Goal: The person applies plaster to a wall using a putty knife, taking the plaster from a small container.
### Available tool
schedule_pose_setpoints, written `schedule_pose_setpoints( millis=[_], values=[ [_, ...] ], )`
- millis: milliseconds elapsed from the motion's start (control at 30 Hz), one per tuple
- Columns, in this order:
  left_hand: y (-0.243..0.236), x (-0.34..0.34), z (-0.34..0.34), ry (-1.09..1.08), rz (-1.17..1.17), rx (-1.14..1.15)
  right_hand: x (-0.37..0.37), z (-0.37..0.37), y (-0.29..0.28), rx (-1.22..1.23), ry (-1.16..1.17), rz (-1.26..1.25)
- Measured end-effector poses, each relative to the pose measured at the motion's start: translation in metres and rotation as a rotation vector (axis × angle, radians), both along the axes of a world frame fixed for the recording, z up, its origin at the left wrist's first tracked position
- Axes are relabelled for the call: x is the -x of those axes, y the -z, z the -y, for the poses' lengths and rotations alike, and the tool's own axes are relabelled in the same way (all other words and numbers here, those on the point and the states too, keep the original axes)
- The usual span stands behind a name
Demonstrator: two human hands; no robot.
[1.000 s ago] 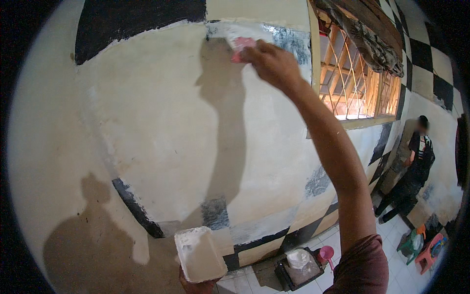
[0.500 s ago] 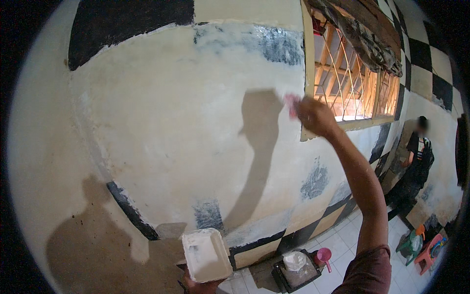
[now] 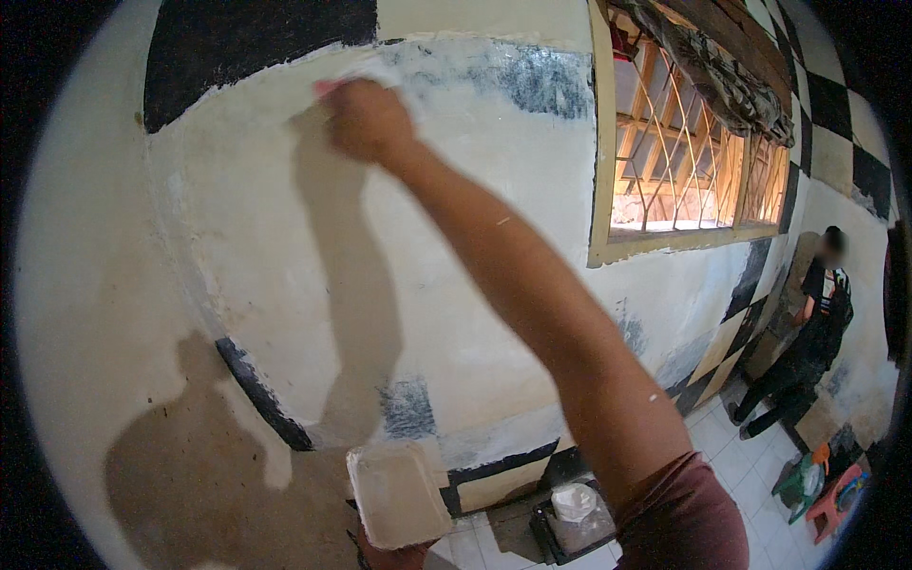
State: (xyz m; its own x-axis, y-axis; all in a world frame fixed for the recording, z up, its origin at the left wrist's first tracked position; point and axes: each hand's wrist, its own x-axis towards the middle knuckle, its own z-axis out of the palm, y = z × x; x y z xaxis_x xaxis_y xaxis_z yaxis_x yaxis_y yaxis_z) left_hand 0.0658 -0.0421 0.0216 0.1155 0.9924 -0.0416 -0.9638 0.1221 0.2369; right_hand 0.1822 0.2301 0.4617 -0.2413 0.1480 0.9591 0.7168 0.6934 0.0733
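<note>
My right hand point(image 3: 369, 122) is at the upper part of the wall point(image 3: 237, 218), its fingers closed round a small pink thing point(image 3: 327, 87), blurred and mostly hidden, so its kind does not show. Pale whitish wet-looking smears lie on the wall beside the hand, just below a black painted patch point(image 3: 256, 47). Low in the view, my left hand point(image 3: 397, 559) supports a shallow rectangular white plastic tub point(image 3: 399, 499) from beneath; a whitish coating lines its inside. Most of the left hand is hidden under the tub.
A window point(image 3: 684, 161) with a metal grille and bunched cloth is at the upper right. On the tiled floor, a white bag point(image 3: 574, 503) rests on a dark stand point(image 3: 546, 537). Farther right, another person point(image 3: 817, 313) stands near green point(image 3: 798, 484) and red point(image 3: 836, 503) plastic stools.
My right hand has swept left and upward across the wall from beside the window, carrying the pink thing. The tub stays nearly in place. My right arm now hides the pink dipper on the floor.
</note>
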Motion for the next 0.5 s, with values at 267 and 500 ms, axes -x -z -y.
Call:
schedule_pose_setpoints(
  millis=[267,500],
  values=[
    [0.008,0.003,0.008,0.004,-0.023,-0.032,-0.021,0.046,0.037,-0.075,-0.014,0.284],
    [0.010,-0.004,-0.006,0.031,-0.003,-0.020,-0.189,0.012,0.016,-0.547,0.347,0.455]
  ],
)
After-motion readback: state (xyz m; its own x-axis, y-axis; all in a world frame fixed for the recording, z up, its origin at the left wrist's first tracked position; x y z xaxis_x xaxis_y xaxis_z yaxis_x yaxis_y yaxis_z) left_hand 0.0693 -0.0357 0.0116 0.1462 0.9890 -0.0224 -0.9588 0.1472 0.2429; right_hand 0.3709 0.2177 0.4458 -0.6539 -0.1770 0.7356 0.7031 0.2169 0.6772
